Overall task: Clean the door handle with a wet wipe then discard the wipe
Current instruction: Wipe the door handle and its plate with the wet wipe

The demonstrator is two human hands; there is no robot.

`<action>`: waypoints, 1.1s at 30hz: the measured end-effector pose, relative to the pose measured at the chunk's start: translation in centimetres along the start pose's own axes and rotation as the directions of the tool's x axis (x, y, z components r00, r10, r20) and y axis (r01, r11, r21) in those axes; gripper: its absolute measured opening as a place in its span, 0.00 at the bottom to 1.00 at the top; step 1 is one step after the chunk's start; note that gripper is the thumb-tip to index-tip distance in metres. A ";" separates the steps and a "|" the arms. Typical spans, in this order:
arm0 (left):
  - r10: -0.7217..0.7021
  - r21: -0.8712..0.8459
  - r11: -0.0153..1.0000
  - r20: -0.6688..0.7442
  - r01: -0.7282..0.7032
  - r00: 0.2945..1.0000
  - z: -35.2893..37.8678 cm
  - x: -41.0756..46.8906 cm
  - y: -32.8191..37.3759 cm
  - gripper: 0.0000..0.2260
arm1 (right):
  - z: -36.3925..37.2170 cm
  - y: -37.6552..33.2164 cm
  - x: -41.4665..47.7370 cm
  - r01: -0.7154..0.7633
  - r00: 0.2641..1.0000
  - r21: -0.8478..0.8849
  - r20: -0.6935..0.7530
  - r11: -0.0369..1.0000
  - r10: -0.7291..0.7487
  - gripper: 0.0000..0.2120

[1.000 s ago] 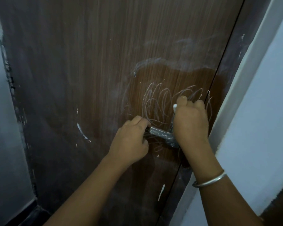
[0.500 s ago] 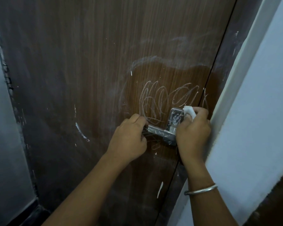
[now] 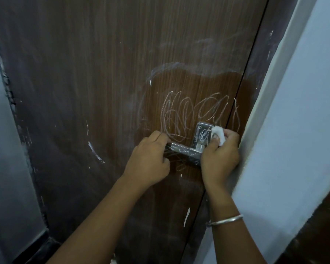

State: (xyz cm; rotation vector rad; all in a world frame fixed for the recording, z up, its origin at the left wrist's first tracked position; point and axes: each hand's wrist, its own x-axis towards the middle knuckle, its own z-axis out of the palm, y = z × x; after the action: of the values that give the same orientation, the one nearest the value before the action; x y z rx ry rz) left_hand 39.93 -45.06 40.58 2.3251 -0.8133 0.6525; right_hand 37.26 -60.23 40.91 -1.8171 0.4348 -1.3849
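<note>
A brown wooden door with a fine vertical grain is filling most of the view, and pale chalk-like scribbles are looping across it just above the door handle. Lighter smears and short white flecks are showing elsewhere on the wood, among them a curved white mark to the left and a narrow white streak lower down. No letters can be read in the scribbles.

The handle is a shiny metal lever, flat and straight, running leftward from a rectangular metal plate fixed with small screws near the door's right edge. The left hand is closing around the free end of the lever, fingers curled over it, so that end is hidden. The right hand is pressing against the right side of the plate, its fingers pinching a small, white, soft, crumpled wipe that is touching the plate's upper right corner. This hand is also covering the plate's lower right part.

A thin silver bangle is circling the right wrist. Just beside the right hand a pale door frame is rising at a slant, with a smooth, light blue-white wall beyond it. On the far left a grey wall is meeting the door along a rough dark edge.
</note>
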 end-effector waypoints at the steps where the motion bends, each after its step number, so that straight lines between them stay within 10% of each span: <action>1: 0.000 -0.006 1.000 0.003 0.000 1.000 0.0 0.0 0.0 0.16 | 0.0 0.7 -0.8 -0.022 1.000 -0.009 0.010 1.000 0.022 0.09; 33: -0.041 -0.006 0.999 0.048 0.042 0.998 0.3 -1.1 0.9 0.24 | -0.1 3.8 -5.2 -0.164 0.986 0.018 -0.008 0.986 0.165 0.09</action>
State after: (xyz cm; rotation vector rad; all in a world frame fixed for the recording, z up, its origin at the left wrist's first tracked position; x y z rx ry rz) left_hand 38.66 -45.41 40.05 2.3525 -0.7851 0.5775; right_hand 36.14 -59.10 34.62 -1.7206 0.5632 -1.2801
